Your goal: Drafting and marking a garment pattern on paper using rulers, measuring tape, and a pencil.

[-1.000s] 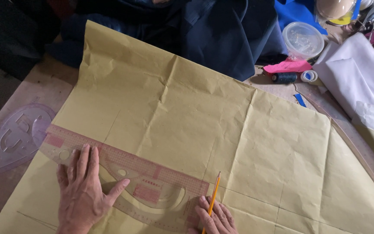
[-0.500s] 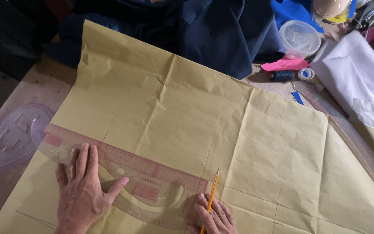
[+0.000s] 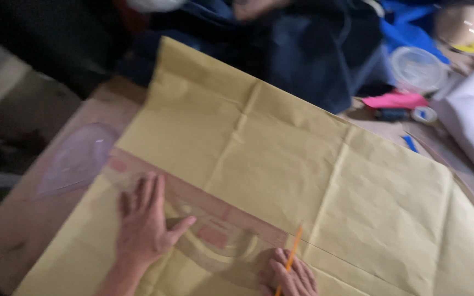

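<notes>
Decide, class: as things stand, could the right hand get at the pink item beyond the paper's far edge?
Probably yes: only flat yellow paper lies between the right hand and the pink item, though that hand holds a pencil.

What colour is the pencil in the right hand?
Orange-yellow pencil, held in the right hand; head view.

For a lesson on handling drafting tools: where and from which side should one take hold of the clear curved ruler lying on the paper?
Probably at the ruler's rounded end, coming from the left: it juts off the paper onto the table, free of the left hand pressing its middle. The right hand holds a pencil at the other end.
</notes>
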